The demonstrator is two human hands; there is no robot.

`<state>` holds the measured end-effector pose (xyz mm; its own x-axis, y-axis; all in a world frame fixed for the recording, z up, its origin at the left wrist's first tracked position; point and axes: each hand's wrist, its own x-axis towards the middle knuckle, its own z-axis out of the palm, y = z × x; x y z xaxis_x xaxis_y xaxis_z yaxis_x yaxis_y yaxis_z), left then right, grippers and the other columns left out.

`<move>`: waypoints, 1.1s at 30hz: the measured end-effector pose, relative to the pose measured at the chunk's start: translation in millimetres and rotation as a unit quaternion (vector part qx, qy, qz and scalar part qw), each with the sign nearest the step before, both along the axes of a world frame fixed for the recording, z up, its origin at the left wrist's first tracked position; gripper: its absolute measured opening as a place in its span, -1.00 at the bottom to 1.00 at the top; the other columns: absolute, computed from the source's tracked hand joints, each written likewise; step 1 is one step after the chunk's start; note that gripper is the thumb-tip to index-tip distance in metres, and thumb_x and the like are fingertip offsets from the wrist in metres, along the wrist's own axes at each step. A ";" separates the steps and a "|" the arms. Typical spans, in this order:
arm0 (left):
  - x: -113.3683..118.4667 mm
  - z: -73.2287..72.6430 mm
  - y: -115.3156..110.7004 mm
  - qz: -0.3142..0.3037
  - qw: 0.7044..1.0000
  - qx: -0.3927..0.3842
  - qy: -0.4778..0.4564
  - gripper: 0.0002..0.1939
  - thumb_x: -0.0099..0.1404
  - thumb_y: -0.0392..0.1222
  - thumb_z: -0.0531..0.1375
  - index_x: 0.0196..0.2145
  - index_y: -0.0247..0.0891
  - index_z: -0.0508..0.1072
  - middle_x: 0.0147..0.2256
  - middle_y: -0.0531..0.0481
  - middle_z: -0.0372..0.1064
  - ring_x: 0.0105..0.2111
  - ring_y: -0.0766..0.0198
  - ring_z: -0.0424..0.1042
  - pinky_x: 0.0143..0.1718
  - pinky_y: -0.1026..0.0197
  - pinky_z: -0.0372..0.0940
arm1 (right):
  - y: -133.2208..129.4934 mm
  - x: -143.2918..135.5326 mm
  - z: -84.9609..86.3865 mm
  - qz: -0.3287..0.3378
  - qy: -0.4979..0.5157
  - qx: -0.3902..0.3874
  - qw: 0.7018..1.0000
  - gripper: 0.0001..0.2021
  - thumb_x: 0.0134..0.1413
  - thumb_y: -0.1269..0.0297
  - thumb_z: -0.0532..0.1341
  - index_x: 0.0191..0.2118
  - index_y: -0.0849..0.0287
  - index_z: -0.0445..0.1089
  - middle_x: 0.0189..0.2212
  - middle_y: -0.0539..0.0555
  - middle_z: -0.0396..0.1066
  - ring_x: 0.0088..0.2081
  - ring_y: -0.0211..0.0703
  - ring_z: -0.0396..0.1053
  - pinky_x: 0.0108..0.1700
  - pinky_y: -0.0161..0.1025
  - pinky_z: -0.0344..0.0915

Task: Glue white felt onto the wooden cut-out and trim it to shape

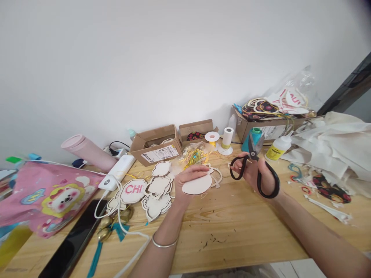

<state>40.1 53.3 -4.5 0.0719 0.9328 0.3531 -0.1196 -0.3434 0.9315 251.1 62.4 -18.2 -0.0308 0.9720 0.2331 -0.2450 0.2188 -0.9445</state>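
Observation:
In the middle of the view my left hand (188, 177) is closed on a flat white cutout (198, 186) with a rounded outline. Black-handled scissors (253, 152) are in my right hand (261, 177), their blades pointing up and slightly parted. The scissors are held to the right of the cutout, apart from it. A pale ring-shaped piece (217, 177) lies just beyond my left hand. Left of that hand is a pile of cloud-shaped white cutouts (158, 187), beside a piece lettered CHI (133, 191).
Open cardboard boxes (156, 148) stand along the wall, near thread spools (227, 138) and yellow cords (195, 156). A glue bottle (278, 148) and white fabric (333, 143) are at right. At left lie a power strip (117, 172), a phone (74, 239), bells (104, 233) and a pink bag (55, 197).

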 end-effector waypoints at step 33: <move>13.8 -11.6 4.7 -0.084 0.949 -0.295 -0.077 -0.54 -0.22 -0.14 0.38 -0.29 -0.33 0.49 -0.37 -0.10 0.48 -0.46 0.25 0.42 -0.43 0.25 0.29 | 22.9 -21.7 35.5 0.178 -0.199 -0.010 0.964 -0.72 -0.32 0.27 0.30 -0.36 0.19 0.32 -0.64 -0.14 0.18 -0.61 -0.39 0.12 -0.57 -0.38 0.08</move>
<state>53.8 57.9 -16.1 0.2271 0.9511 -0.2095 -0.2768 0.2692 0.9224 229.4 85.3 17.3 -0.4463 0.8874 0.1159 0.0821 0.1696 -0.9821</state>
